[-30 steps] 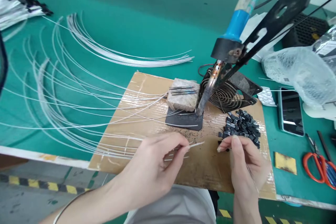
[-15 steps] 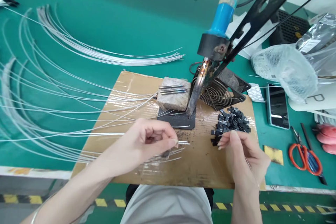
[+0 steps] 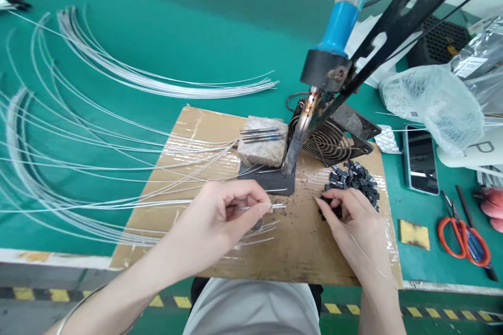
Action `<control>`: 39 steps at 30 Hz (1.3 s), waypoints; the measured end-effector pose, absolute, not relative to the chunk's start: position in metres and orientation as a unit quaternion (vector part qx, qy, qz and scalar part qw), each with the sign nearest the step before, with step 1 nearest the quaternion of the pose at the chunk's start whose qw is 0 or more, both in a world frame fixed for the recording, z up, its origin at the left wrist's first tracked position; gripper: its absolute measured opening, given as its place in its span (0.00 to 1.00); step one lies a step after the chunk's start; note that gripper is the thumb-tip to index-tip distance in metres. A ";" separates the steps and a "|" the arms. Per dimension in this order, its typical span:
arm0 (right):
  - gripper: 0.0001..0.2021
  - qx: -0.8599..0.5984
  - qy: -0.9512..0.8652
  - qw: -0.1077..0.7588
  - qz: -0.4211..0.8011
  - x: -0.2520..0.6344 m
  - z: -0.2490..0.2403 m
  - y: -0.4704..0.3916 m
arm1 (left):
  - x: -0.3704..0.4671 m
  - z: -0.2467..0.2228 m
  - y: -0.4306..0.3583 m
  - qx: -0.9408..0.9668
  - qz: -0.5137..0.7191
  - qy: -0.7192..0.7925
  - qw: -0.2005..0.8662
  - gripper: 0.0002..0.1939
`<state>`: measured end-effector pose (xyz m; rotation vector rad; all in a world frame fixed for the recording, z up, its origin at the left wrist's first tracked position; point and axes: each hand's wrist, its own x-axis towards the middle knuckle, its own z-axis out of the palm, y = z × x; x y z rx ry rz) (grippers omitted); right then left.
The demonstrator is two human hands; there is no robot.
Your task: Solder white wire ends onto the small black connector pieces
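My left hand [image 3: 236, 214] pinches thin white wires [image 3: 278, 205] between thumb and forefinger, their ends sticking out to the right. Under that hand, more white wire ends [image 3: 257, 241] lie on the cardboard. My right hand [image 3: 349, 214] is at the near left edge of a pile of small black connectors [image 3: 359, 180]. Its thumb and fingertips are drawn together; whatever they hold, if anything, is too small to make out. Ahead of both hands a blue-handled soldering iron [image 3: 302, 120] points down, tip beside a whitish block [image 3: 261, 154] with several metal rods on it.
A brown cardboard sheet [image 3: 302, 256] covers the green work surface. Behind the iron stands a small fan [image 3: 328, 141]. To the right are a phone [image 3: 420, 159], a yellow sponge [image 3: 414, 234], orange-handled scissors [image 3: 451, 235] and a clear plastic bag [image 3: 432, 99]. A white wire bundle [image 3: 165, 84] lies at the back left.
My right hand has turned and moved slightly left, its fingertips now closed together by the connectors. My left hand keeps its pinch on the wires, a little higher. The view has shifted slightly.
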<state>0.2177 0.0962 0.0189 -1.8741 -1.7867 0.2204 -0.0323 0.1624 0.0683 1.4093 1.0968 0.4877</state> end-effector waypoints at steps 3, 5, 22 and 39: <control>0.09 -0.709 -0.642 0.280 0.081 0.214 0.021 0.096 | -0.032 0.068 0.164 0.599 0.215 0.465 0.616 0.13; 0.10 -0.724 -0.615 0.299 0.094 0.209 0.024 0.096 | -0.032 0.067 0.165 0.590 0.217 0.463 0.625 0.12; 0.05 -0.698 -0.467 0.457 0.294 0.187 0.033 0.086 | -0.030 0.062 0.158 0.636 0.228 0.484 0.556 0.12; 0.04 -0.655 -0.395 0.532 0.364 0.158 0.044 0.091 | -0.026 0.069 0.162 0.610 0.258 0.478 0.576 0.11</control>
